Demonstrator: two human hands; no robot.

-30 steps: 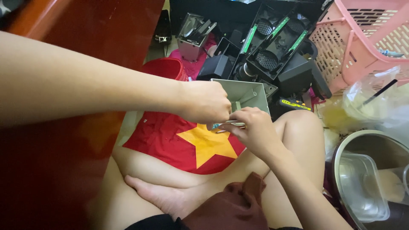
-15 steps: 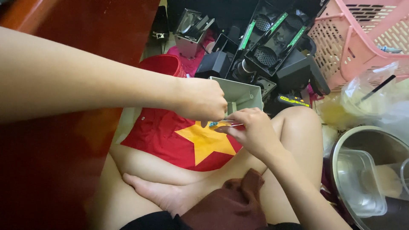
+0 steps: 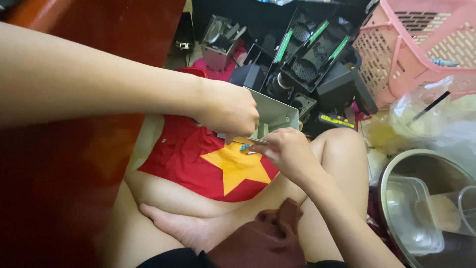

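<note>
**Two hands steady a folded metal piece over the lap**

Nearest the camera, a brown cloth [image 3: 270,238] lies bunched against the crossed legs, soft and crumpled, with a bare foot tucked beside it. Over the thighs a red cloth with a yellow star [image 3: 208,161] is spread flat, probably to serve as a work surface that catches small parts.

Just above it the hands meet. The right hand [image 3: 287,154] has its fingers drawn together, pinching a thin silvery tool [image 3: 250,141] that looks like tweezers or a small blade; a tiny blue-green bit shows at its tip, too small to identify. The left hand [image 3: 230,109] comes in from the left, fingers curled down and closed on the near edge of a grey-green sheet-metal bracket [image 3: 272,116], apparently holding it still so the tool can work at the edge. The bracket is thin, matt and sharply bent, resting at the knee just past the star.

Farther off sit black plastic housings with green strips [image 3: 312,59], hard and angular. A pink lattice basket [image 3: 416,49] stands at the far right, with a round steel bowl [image 3: 396,171] below it holding a clear plastic tub.
</note>
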